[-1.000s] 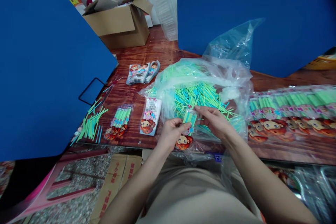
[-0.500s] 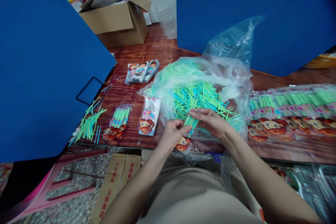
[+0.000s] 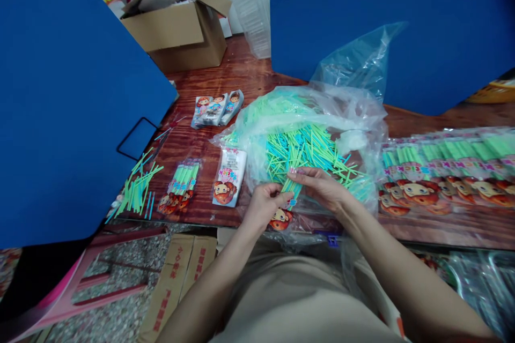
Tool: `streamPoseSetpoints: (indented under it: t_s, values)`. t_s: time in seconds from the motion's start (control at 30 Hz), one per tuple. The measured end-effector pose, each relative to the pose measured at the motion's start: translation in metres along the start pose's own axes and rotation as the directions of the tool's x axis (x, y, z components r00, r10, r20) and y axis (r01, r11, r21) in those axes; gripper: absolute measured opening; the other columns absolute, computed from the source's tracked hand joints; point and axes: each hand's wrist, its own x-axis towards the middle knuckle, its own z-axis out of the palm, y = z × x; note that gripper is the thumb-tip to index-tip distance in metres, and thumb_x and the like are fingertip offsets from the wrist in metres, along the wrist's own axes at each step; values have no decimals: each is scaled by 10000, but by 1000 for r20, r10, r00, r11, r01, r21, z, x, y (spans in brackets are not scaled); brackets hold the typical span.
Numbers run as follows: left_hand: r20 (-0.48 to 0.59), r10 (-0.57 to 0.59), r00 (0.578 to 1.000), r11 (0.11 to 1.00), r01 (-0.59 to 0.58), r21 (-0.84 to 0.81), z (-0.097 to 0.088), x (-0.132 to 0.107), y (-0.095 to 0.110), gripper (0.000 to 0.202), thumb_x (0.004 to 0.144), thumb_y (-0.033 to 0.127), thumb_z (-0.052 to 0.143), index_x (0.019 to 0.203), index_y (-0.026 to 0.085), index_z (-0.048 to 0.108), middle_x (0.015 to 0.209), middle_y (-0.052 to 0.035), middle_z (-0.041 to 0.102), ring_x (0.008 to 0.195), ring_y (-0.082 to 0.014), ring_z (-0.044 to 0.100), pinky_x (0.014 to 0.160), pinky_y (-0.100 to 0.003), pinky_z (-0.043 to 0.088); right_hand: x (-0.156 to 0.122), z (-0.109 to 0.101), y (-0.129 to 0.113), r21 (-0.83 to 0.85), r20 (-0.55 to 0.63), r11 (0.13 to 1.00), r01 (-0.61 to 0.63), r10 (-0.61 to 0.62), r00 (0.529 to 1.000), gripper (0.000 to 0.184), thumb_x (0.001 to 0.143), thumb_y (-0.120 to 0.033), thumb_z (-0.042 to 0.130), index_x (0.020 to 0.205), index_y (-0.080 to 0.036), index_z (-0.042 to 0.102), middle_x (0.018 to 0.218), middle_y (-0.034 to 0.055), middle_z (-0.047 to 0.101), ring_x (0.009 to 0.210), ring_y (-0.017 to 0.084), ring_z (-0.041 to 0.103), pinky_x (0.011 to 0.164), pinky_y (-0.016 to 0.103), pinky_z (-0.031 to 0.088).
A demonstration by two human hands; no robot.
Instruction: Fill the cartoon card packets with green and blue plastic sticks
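My left hand [image 3: 262,208] is closed on a small clear packet [image 3: 280,220] printed with a red-haired cartoon face, near the table's front edge. A bundle of green and blue plastic sticks [image 3: 291,187] stands partly in its upper end. My right hand [image 3: 324,187] pinches the top of that bundle between thumb and fingers. How deep the sticks sit is hidden by my fingers. Just beyond both hands, a large clear plastic bag [image 3: 354,97] lies spread open around a heap of loose green and blue sticks [image 3: 309,144].
Filled stick packets [image 3: 446,171] lie in an overlapping row on the right. Left of my hands are a stack of flat printed packets [image 3: 229,178], several filled packets [image 3: 181,185] and loose sticks [image 3: 139,190]. Farther back stand a cardboard box [image 3: 177,32] and blue panels [image 3: 386,5].
My right hand has shifted slightly left with the stick tops, and the bundle looks more upright. My left hand stays nearly still on the packet.
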Motion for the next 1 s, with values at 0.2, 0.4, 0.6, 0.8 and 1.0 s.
streamPoseSetpoints:
  t_s: [0.2,0.4,0.6,0.8,1.0]
  values:
    - [-10,-30,1000,997,29,-74,1,-2,4,334,554,388,873,694,126,720,667,-3,661,587,-101,509,611,-233,404,-4,-12,-7,27,-10,999,29,-29,1000,273,626,-378,882,818,-209,785,885,44,776,729,160,700,703,304,593]
    - [-9,-91,996,989,89,-114,1,-2,4,363,503,388,895,689,127,725,640,-6,665,556,-105,527,576,-234,406,-7,-16,-8,-8,-27,998,56,-56,998,273,573,-310,909,796,-215,783,860,16,765,693,132,687,682,280,599]
    - [-7,-85,996,990,83,-117,0,-2,2,371,483,380,904,689,126,730,641,-5,669,551,-102,523,557,-231,405,-7,-14,-5,-4,5,999,50,-50,999,287,557,-277,917,796,-218,768,849,-14,745,735,129,696,691,257,591]
    - [-15,-87,996,990,84,-116,1,-2,3,396,471,408,911,689,131,731,646,-9,674,554,-105,526,546,-223,406,-5,-19,-3,35,46,999,12,-13,999,305,576,-267,911,832,-223,753,844,-24,738,733,122,691,724,270,586]
    - [-14,-92,996,988,90,-128,1,-1,6,362,503,396,905,699,139,742,670,-10,683,565,-99,517,546,-215,394,1,-23,2,125,27,992,32,-36,999,301,642,-369,880,852,-220,725,735,-18,712,659,131,677,692,297,597]
